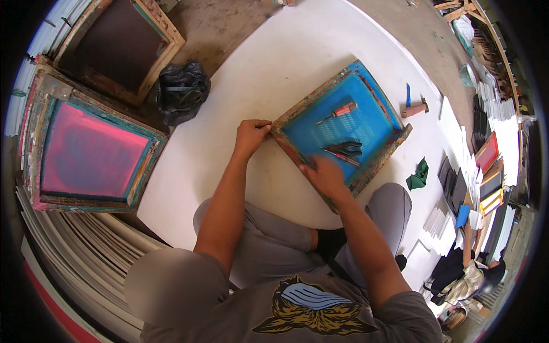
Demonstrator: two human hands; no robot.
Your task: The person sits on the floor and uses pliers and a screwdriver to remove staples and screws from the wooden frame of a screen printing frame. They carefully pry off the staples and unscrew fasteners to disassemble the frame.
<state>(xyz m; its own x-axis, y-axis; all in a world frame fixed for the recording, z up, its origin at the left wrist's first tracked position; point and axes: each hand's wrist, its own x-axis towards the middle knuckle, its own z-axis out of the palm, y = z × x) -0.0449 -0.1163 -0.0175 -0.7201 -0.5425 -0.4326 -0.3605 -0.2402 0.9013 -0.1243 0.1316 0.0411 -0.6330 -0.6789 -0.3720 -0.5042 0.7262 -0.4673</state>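
A wooden screen printing frame (372, 172) with blue mesh lies tilted on the white surface before me. My left hand (252, 138) pinches its left corner, fingertips pressed together at the wood. Over the near rail rests my right hand (327, 178), thumb along the wood; its other fingers are partly hidden and slightly blurred. On the mesh lies a screwdriver (343, 110) with a pale red handle. Closer to my right hand are pliers (350, 147) with black handles, and beside them a slim red-handled tool (345, 158) whose kind I cannot make out.
A hammer (414, 109) and green cloth (418, 175) lie right of the frame on the white table (274, 74). At left stand a pink-meshed frame (91, 151), a dark frame (117, 48) and a black plastic bag (182, 91). Another person (466, 280) is at lower right.
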